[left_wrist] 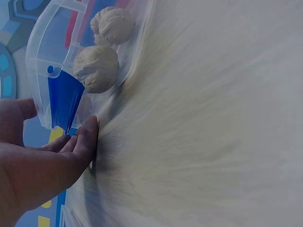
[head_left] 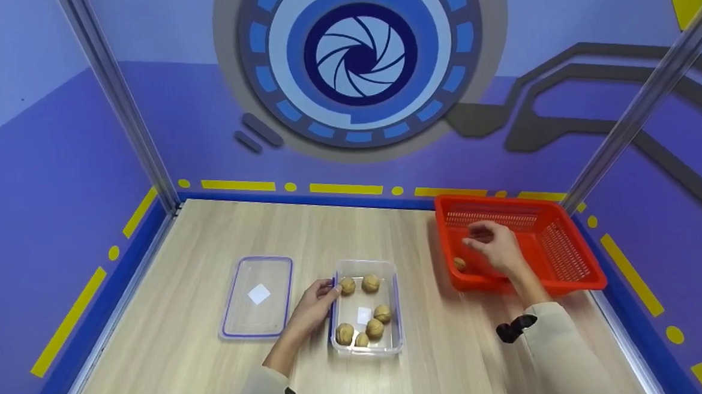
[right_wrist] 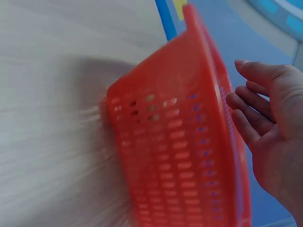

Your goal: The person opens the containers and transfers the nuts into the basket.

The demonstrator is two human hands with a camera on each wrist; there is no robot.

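Observation:
A clear plastic food container stands on the table with several walnuts inside. At its left side, my left hand grips the wall by the rim, thumb at the top edge and fingers low outside near the blue latch. My right hand hovers over the red plastic basket, fingers loosely bent and nothing between them. One walnut is visible in the basket's left corner; my hand and forearm cover part of the basket floor.
Left of the container lies its clear lid with a purple-blue edge and a white square label. Printed wall panels close off the back and sides of the wooden table.

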